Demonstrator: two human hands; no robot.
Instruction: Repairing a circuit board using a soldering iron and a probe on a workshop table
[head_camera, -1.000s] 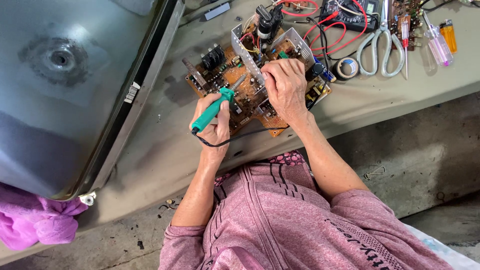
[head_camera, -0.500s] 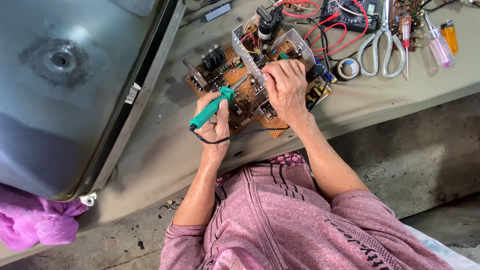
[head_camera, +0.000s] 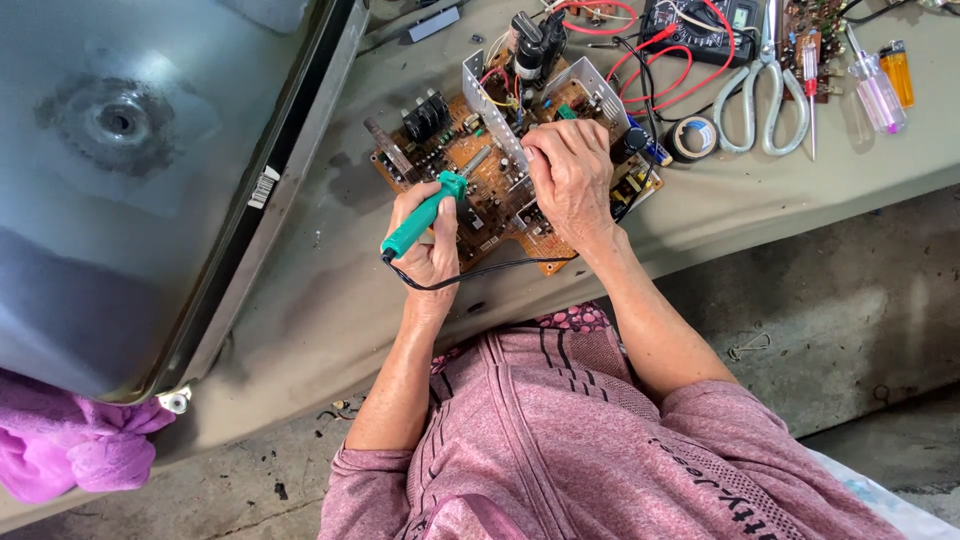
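Over the circuit board (head_camera: 480, 190), both hands unmoved, soldering iron (head_camera: 425, 215) steady

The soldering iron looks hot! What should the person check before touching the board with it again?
1. Left hand grips the soldering iron by its green handle: ok.
2. Right hand steadies the circuit board: ok.
3. Right hand's fingers away from the iron tip: ok, apart.
4. Black cord not snagged: ok, it loops freely over the board's edge.
5. Tip hot enough: cannot tell.
6. Scissors out of the way: ok.
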